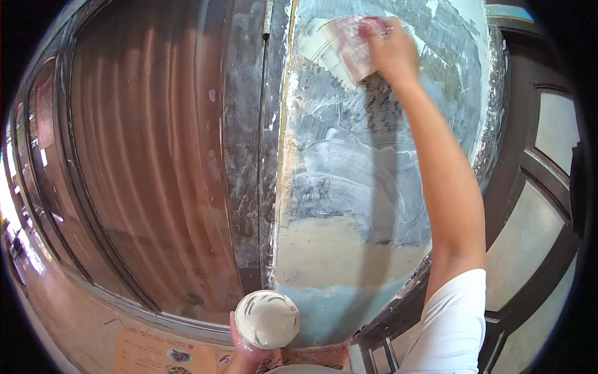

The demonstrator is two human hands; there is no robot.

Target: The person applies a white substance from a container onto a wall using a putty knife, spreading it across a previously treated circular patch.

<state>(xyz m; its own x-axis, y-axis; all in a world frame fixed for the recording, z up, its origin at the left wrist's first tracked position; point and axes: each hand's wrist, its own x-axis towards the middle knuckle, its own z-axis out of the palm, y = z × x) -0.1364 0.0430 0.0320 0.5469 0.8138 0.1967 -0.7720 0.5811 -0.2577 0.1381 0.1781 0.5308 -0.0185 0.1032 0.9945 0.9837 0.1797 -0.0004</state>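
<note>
Corrugated brown shutter (149, 174) filling nine o'clock — ribs bending with the lens. Dark scuffed frame post (246, 156) running twelve to six beside it, a hinge (268, 19) showing at the top. Dark-framed pale panes (548, 187) sitting at three o'clock. Orange printed sheet (156, 355) lying at seven o'clock — small pictures showing on it.

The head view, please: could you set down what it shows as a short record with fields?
surface: upright panel, smeared with pale grey-white paste, patchy toward the top
right hand: raised high, pressing a flat spreader against the panel
left hand: low, holding a round cup of pale paste
left of the panel: dark frame post, then reddish-brown ribbed shutter
right of the panel: dark-framed panes
sleeve: white, short
</note>
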